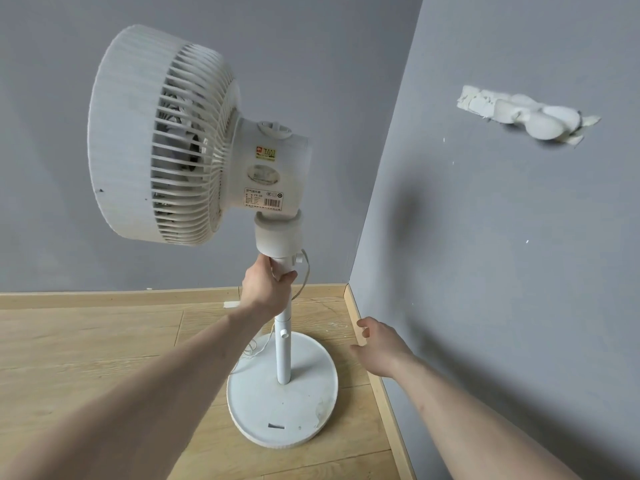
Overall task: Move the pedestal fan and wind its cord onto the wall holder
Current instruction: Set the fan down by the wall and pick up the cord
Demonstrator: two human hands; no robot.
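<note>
A white pedestal fan (pixel 194 140) stands in the room's corner, its round base (pixel 282 410) on the wooden floor. My left hand (pixel 268 289) grips the pole just under the fan's neck. A thin white cord (pixel 301 271) hangs from the neck down behind the pole and lies on the base's left side. My right hand (pixel 375 344) hovers right of the pole, fingers loosely spread, holding nothing, close to the right wall. The white wall holder (pixel 530 110) is fixed high on the right wall.
Grey walls meet in a corner just behind the fan. A wooden skirting board (pixel 367 341) runs along both walls. The wooden floor (pixel 86 358) stretches out to the left of the fan.
</note>
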